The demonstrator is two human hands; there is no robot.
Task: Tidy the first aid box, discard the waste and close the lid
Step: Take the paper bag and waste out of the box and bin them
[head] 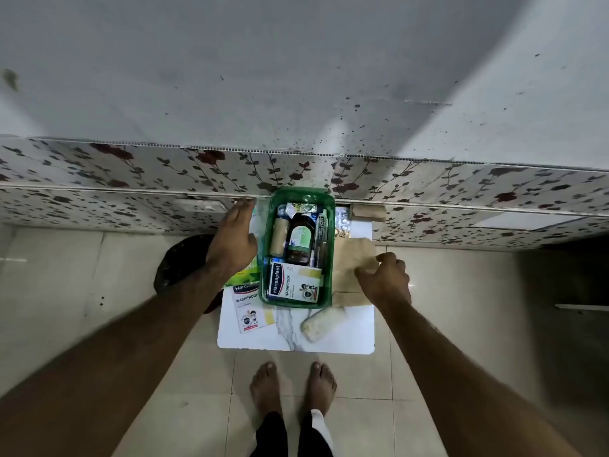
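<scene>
Green box (298, 300) at frame centre on white board (346, 338), packed, lid off. Left hand (232, 240) spread flat, empty, left of box. Right hand (384, 280) pinching brown paper bag (351, 258), right of box. Bag likely light, crumply; grip by edge.

The left hand (232, 239) reaches forward, fingers straight and spread flat; the right hand (385, 278) is curled, fingertips pinched together.

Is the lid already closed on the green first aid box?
No, the green first aid box is open, and the brown bottle inside shows plainly.
</scene>
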